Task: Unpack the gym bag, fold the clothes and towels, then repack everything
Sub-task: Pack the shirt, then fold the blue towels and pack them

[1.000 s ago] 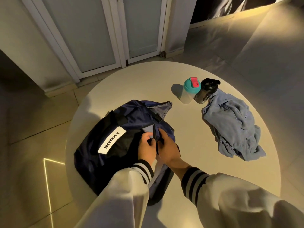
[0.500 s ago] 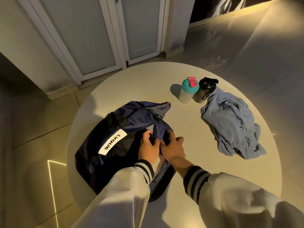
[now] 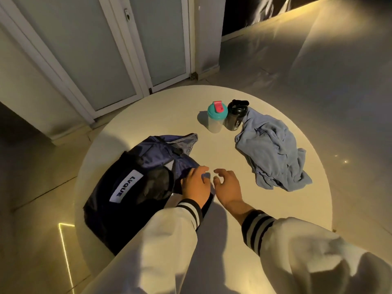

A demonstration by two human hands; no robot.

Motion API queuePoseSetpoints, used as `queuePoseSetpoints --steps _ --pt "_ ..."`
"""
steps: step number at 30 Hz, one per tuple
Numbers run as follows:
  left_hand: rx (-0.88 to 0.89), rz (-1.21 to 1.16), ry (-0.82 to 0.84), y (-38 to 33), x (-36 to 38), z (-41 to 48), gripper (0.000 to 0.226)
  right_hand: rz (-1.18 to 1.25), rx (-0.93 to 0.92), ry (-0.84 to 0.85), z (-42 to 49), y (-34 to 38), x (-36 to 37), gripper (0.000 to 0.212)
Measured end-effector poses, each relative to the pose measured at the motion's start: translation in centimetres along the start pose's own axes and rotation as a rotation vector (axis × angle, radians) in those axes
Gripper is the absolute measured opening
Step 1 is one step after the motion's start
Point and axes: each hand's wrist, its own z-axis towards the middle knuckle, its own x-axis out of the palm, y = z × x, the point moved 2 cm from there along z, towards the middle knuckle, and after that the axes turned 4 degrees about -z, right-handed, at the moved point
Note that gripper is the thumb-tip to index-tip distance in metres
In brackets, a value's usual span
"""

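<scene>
Round pale desk (image 3: 148, 115). Navy gym bag (image 3: 110, 219) at left edge; crumpled blue garment (image 3: 273, 153) at right, teal-lidded bottle (image 3: 216, 118) and black bottle (image 3: 235, 116) behind. Left hand (image 3: 196, 184) over bag edge, right hand (image 3: 228, 187) beside it; fingers of both relaxed, holding nothing.

Table (image 3: 218, 153): round, pale, plain top; it carried four pieces.

1. Gym bag (image 3: 157, 153): dark navy, soft. It lay slumped on the left half and reached the left edge. A white label (image 3: 126, 186) reading LVQUE faced up, and the mouth gaped toward the centre.
2. Shaker bottle (image 3: 216, 119): clear body, teal lid, pink flip cap. It stood upright on the far side.
3. Black bottle (image 3: 235, 117): upright, just beside the teal one on its right.
4. Garment (image 3: 273, 153): light blue, crumpled and unfolded. It lay on the right half, its far end against the black bottle.
</scene>
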Motion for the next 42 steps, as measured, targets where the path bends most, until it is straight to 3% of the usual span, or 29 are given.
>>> queuePoseSetpoints --steps 3,7,12,18,21,24,27,29,31,33,35,38,40,42 --pt "-0.077 -0.148 0.215 -2.1 4.2 -0.3 0.039 0.011 0.036 -0.038 0.7 -3.5 -3.3 0.03" --pt "-0.089 -0.198 0.376 -3.8 10.2 -0.2 0.042 0.022 0.11 -0.069 1.8 -9.5 -7.0 0.034" --pt "-0.139 -0.225 0.372 -5.6 16.4 0.0 0.048 -0.115 0.108 -0.179 4.1 -15.8 -10.3 0.036" --pt "-0.087 -0.164 0.326 -6.7 21.5 0.2 0.045 -0.37 0.105 0.091 8.1 -19.9 -12.4 0.045" --pt "-0.055 -0.086 0.331 -6.8 22.5 0.3 0.046 -0.309 0.102 0.132 8.6 -20.2 -12.5 0.05" --pt "-0.052 -0.087 0.259 -6.7 23.2 -0.1 0.045 -0.211 -0.032 -0.014 7.6 -20.5 -13.3 0.05" --pt "-0.235 -0.478 0.144 -7.7 23.5 -1.1 0.037 0.121 -0.196 -0.104 5.6 -19.8 -14.9 0.039" --pt "-0.345 -0.789 0.105 -9.0 23.8 -1.8 0.018 0.374 -0.132 0.011 4.2 -18.4 -16.1 0.032" --pt "-0.415 -0.924 0.079 -9.6 23.5 -2.6 0.022 0.614 0.007 0.171 3.1 -17.2 -16.7 0.027" --pt "-0.376 -0.892 0.012 -9.7 22.4 -3.2 0.017 0.663 0.068 0.247 2.4 -16.8 -16.9 0.019" --pt "-0.309 -0.794 -0.124 -8.5 21.1 -3.2 0.01 0.527 0.031 0.254 1.9 -16.9 -16.7 0.02" --pt "-0.34 -0.62 -0.274 -5.8 18.3 -4.4 0.029 0.422 0.0 0.156 0.7 -17.1 -15.5 0.029" --pt "-0.375 -0.506 -0.317 -4.0 16.0 -6.6 0.058 0.423 -0.029 0.101 -0.5 -17.0 -14.5 0.027" --pt "-0.424 -0.468 -0.342 -1.4 14.4 -9.1 0.046 0.349 -0.072 0.115 -1.6 -17.2 -12.9 0.029"
